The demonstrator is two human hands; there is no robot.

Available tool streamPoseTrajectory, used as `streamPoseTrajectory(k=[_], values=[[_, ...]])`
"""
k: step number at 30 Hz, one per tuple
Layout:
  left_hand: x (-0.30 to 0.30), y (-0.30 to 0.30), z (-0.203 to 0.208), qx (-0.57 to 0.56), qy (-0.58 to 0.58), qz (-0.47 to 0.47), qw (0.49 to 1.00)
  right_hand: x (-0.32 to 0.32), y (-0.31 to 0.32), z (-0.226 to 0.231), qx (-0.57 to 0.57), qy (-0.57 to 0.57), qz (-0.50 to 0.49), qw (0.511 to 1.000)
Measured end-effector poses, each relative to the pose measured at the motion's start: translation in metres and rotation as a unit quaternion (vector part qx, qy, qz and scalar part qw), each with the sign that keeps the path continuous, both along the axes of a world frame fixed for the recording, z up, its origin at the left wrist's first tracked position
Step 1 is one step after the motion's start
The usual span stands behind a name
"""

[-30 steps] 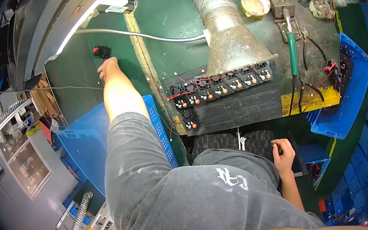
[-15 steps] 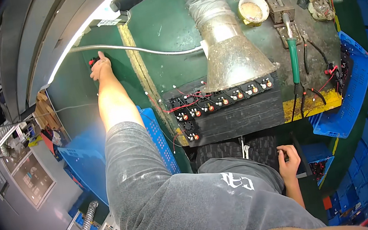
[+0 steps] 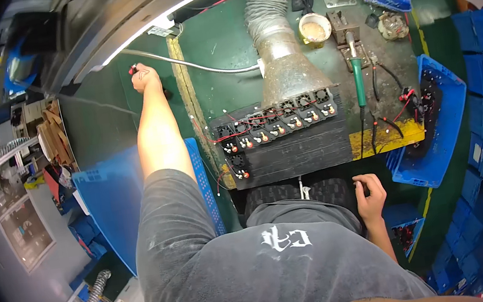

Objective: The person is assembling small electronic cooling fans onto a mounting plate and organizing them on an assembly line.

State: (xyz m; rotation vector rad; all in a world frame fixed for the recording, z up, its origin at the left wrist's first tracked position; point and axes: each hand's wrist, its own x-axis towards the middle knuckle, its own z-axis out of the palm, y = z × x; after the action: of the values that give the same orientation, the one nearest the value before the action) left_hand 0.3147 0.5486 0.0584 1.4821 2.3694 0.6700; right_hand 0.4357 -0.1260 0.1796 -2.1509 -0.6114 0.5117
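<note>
My left arm stretches to the far left of the green bench. There my left hand [image 3: 146,78] is closed on a small black-and-red part [image 3: 132,70], mostly covered by the fingers. Beside my lap, below the bench edge, my right hand [image 3: 371,196] hangs with loosely bent fingers, and nothing shows in it. A black ridged block [image 3: 291,150] lies in front of me. Along its far side stands a row of small black fans [image 3: 258,121] with red wires and shiny soldered ends; one more fan [image 3: 237,161] sits at its left end.
A metal fume hood [image 3: 293,76] stands over the block's far side. To the right are a green-handled soldering iron [image 3: 359,82], pliers [image 3: 388,71], a tub [image 3: 315,29] and a blue basket [image 3: 450,121] of dark parts. A large blue crate [image 3: 112,200] flanks my left arm.
The view has shifted, so the bench things sit further left. My left hand remains at the far left, now turned with its back up, still around the small part. My right hand stays by my lap.
</note>
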Motion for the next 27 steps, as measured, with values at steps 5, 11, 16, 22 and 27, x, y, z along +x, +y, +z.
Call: streamPoseTrajectory(k=[5,11,16,22,27], values=[[0.018,-0.051,0.074,0.048,-0.576,0.052,0.814,0.024,0.021,0.022,0.077,-0.013,0.062,0.995],[-0.003,-0.232,0.121,-0.096,-0.717,-0.076,0.687,0.052,0.055,0.050,0.185,-0.039,0.159,0.969],[-0.035,-0.349,0.155,-0.314,-0.716,-0.143,0.606,0.081,0.102,0.078,0.231,-0.045,0.300,0.925],[-0.061,-0.413,0.175,-0.468,-0.647,-0.167,0.578,0.087,0.171,0.091,0.203,-0.197,0.558,0.780],[-0.084,-0.417,0.172,-0.534,-0.610,-0.219,0.543,0.064,0.176,0.087,0.158,-0.132,0.673,0.711]])
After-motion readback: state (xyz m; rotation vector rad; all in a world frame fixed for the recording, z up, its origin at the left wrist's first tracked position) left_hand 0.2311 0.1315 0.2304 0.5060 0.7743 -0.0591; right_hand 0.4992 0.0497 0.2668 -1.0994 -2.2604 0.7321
